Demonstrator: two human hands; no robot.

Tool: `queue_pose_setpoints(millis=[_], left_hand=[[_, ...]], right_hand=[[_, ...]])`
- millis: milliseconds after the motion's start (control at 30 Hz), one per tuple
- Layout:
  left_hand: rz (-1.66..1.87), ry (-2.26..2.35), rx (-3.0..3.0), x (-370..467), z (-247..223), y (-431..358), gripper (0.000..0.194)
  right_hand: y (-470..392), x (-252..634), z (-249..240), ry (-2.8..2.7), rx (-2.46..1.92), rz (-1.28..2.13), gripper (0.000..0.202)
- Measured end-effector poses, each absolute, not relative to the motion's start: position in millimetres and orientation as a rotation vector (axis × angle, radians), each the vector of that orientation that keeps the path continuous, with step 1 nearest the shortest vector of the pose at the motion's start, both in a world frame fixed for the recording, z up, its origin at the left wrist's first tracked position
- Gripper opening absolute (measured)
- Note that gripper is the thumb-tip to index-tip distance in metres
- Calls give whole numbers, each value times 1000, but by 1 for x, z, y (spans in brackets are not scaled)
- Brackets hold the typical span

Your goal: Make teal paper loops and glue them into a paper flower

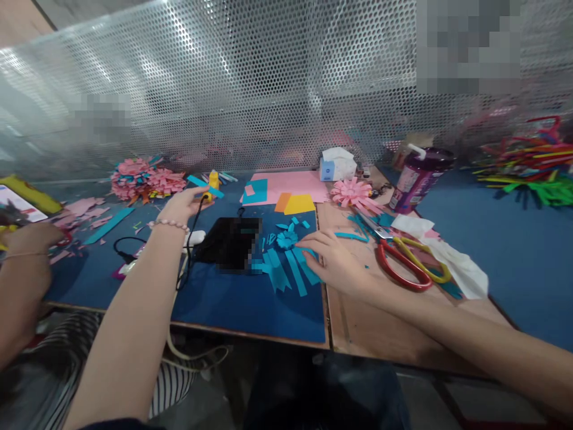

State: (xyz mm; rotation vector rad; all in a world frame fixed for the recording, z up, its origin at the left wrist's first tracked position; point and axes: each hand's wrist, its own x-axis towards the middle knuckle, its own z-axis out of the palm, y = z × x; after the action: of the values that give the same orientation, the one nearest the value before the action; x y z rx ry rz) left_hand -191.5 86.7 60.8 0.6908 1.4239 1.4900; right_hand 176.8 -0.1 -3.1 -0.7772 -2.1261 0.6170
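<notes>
My left hand (181,207), with a beaded bracelet at the wrist, reaches to the back of the table. Its fingers close round the lower part of a yellow glue gun (213,179), which stands nose up with a black cord hanging down. A blue paper strip (216,192) lies across the glue gun. My right hand (329,257) rests low over the table with fingers stretched out, its fingertips beside a small blue paper flower (287,239). Whether they touch it I cannot tell. Below the flower lie notched blue paper strips (278,272), partly under my right hand.
A black pouch (228,242) lies between my arms. Red-and-yellow-handled scissors (403,263), a crumpled tissue (461,263) and a purple cup (418,179) are at right. A co-worker's hand (33,245) is at far left. Behind stands a perforated metal screen (268,89).
</notes>
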Motion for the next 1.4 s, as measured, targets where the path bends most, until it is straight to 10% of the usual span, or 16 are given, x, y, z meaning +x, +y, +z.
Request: queue_pose_setpoints(millis=[500,900,1400], left_hand=[[1289,1026,1060,-45,69,15,5],[1473,1161,1284,-65,62,25,20],[1373,1493,1810,-56,25,25,19]], right_hand=[[45,103,51,-1252,-508,1734,16],[-3,149,44,-840,-521,1616,14],[-45,174,-8,-1625,-903,1582,30]])
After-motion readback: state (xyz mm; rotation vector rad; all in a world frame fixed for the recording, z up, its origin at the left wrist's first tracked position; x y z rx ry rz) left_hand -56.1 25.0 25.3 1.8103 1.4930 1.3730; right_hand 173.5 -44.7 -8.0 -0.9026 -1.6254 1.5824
